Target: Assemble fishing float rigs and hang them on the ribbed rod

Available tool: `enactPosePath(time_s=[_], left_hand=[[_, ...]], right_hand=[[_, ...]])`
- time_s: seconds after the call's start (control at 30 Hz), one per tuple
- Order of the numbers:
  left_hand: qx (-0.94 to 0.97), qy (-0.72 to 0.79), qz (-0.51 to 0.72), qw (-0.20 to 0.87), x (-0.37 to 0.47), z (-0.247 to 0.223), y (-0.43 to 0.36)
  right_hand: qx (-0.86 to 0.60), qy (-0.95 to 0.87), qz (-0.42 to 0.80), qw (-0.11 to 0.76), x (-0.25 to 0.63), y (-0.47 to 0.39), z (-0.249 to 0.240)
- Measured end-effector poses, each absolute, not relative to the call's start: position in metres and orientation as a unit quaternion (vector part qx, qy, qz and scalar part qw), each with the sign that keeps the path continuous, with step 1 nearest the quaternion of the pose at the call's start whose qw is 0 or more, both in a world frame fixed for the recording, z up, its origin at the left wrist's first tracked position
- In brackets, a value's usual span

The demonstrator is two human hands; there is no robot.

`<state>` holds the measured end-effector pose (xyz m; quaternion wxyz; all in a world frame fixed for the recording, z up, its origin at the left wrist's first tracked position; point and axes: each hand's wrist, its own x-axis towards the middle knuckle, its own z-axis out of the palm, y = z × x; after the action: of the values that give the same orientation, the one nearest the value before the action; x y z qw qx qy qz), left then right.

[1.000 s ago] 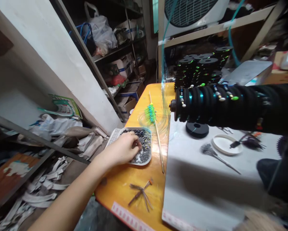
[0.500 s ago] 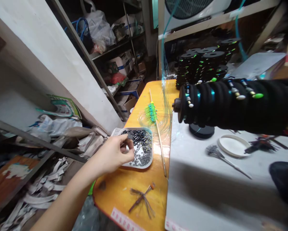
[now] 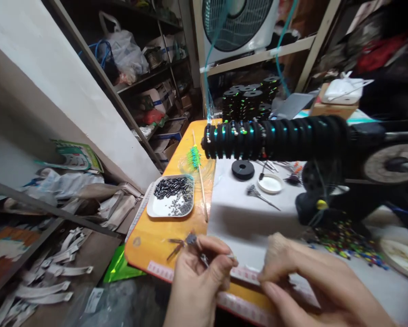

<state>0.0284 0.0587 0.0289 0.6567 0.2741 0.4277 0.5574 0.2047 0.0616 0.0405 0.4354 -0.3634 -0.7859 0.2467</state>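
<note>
My left hand (image 3: 204,272) is pinched closed near the front edge of the table, on a tiny thing at its fingertips too small to name. Just right of it, my right hand (image 3: 302,277) also has thumb and forefinger pressed together; what they grip cannot be made out. The two hands are apart. Behind my left hand lies a white tray (image 3: 150,210) of black tubes and small grey pieces. A long black roller (image 3: 275,138) wound with line and carrying small beads and floats stretches over the table.
A stick with green bristles (image 3: 195,156) lies beside the tray. On the white sheet are a black spool (image 3: 242,169), a round white lid (image 3: 270,184) and a grey brush-like bundle (image 3: 253,190). Coloured beads (image 3: 347,240) lie at the right. Black spools (image 3: 251,97) stand behind.
My left hand has moved from the tray toward the front edge of the table. My right hand has come into view. The view has shifted, showing more of the right side.
</note>
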Motion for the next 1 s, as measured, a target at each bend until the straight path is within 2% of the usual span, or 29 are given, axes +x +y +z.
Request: enactPosePath(time_s=[0.13,0.37,1.0], left_hand=[[0.149,0.361,0.585,0.71,0.061,0.017,0.043],[0.137,0.344,0.597,0.712,0.072,0.02,0.038],[0.133,0.366,0.605,0.694,0.074,0.02,0.036]], right_hand=[[-0.384,-0.758,0.349,0.395,0.207,0.058,0.043],[-0.401,-0.728,0.431,0.352,0.207,0.056,0.05],[-0.396,-0.718,0.45,0.354,0.209,0.057,0.05]])
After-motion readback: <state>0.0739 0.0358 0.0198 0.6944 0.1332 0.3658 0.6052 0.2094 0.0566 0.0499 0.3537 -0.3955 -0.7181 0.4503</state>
